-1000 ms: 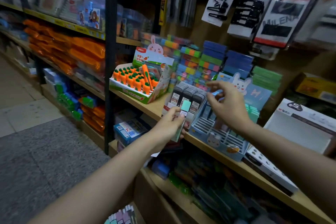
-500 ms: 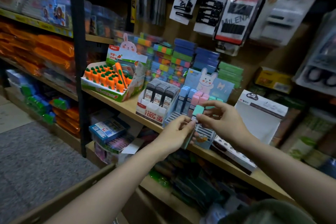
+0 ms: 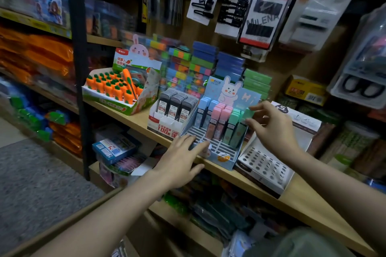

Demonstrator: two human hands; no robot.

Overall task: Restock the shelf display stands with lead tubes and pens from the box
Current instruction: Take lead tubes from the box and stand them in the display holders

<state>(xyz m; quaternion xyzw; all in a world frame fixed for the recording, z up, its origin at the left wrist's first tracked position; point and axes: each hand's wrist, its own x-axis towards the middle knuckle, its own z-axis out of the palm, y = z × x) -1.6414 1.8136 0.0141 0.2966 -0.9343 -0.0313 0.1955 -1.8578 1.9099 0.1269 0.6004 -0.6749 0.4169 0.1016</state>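
Note:
A blue bunny display stand (image 3: pixel 222 153) sits on the wooden shelf (image 3: pixel 309 200), holding blue, pink (image 3: pixel 219 119) and green lead tubes (image 3: pixel 232 126) in its back rows. Its front slots are bare. My left hand (image 3: pixel 181 158) rests with spread fingers on the stand's front left corner and holds nothing. My right hand (image 3: pixel 271 127) reaches to the stand's right rear, index finger and thumb pinching the top of a green lead tube (image 3: pixel 249 113) standing in the green row.
Left of the stand is a white box of black lead tubes (image 3: pixel 175 108), then a carrot pen display (image 3: pixel 117 94). A white stand with round holes (image 3: pixel 263 166) lies at the right. Cards of hair clips hang above. A cardboard box edge (image 3: pixel 62 227) crosses below.
My right hand carried the green tube from in front of the stand up into the right rear row. My left hand let go and dropped onto the stand's front.

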